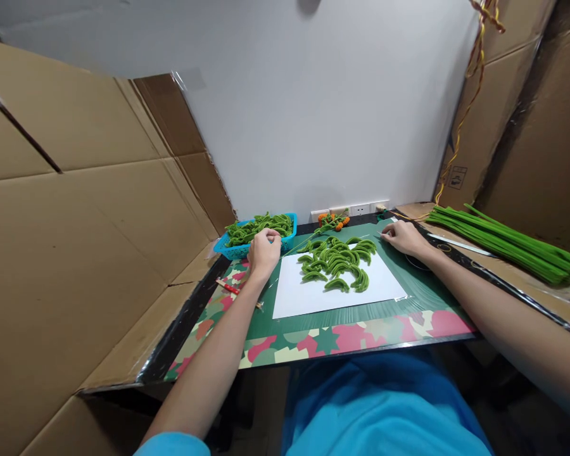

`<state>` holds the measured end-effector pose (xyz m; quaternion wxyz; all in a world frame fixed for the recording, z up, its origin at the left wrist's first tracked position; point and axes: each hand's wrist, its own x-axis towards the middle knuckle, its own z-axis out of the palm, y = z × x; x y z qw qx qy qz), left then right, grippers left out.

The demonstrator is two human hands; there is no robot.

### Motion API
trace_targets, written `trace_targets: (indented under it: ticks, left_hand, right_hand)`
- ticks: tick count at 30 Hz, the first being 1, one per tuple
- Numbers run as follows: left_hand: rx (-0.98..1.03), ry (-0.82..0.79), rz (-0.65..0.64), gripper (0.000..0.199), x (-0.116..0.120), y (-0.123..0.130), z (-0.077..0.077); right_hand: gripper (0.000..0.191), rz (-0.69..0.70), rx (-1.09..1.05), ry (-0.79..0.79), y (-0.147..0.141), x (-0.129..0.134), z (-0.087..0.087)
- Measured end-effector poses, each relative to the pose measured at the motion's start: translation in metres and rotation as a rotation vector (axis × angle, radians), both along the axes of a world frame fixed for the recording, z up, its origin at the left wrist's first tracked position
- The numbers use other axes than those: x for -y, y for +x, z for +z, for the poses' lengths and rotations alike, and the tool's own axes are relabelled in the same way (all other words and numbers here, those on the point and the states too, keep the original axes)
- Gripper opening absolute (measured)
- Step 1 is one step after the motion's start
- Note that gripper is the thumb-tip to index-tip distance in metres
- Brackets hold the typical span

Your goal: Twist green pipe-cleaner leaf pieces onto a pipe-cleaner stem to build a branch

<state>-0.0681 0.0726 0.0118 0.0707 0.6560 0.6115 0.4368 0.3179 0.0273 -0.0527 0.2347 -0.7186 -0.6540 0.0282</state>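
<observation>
My left hand (265, 253) is closed, its fingertips pressed together beside the front of a blue plastic basket (289, 242). What those fingers hold, if anything, is too small to make out. The basket is heaped with green fuzzy pipe cleaner pieces (266, 223). At the right, my right hand (403, 237) is closed in a pinch over the green mat, with a tiny pale tip showing at the fingers. Between the hands, many curved green pipe cleaner pieces (339, 258) lie in a loose pile on a white sheet (289, 297).
Behind the pile rests an orange flower sprig (335, 221). Long green pipe cleaners (508, 244) lie at the right near a thin white strip (460, 244). A red pen-like tool (228, 287) is left of my arm. Cardboard walls (99, 209) flank the table; wall sockets (360, 209) are behind.
</observation>
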Motion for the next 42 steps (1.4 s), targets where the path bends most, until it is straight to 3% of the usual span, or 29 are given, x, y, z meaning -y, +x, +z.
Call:
trace_targets:
  ticks: [11, 16, 34, 38, 42]
  left_hand:
    - [-0.092, 0.022, 0.068, 0.009, -0.018, -0.025, -0.001]
    - [-0.117, 0.002, 0.065, 0.009, -0.019, -0.026, -0.003]
    - [-0.167, -0.067, 0.033, 0.017, -0.021, -0.025, -0.005]
    - [-0.167, -0.071, 0.031, 0.017, -0.021, -0.025, -0.006]
    - [-0.162, -0.065, 0.029, 0.017, -0.023, -0.025, -0.007]
  right_hand:
    - [0.028, 0.032, 0.088, -0.044, -0.006, 0.004, 0.002]
    - [0.026, 0.078, 0.126, -0.047, -0.011, 0.005, 0.002]
    - [0.022, 0.006, 0.085, -0.065, -0.012, 0.01, 0.007]
    - [0.022, 0.038, 0.055, -0.046, -0.011, 0.008, 0.006]
    - [0.021, 0.171, 0.063, -0.013, -0.009, 0.005, 0.004]
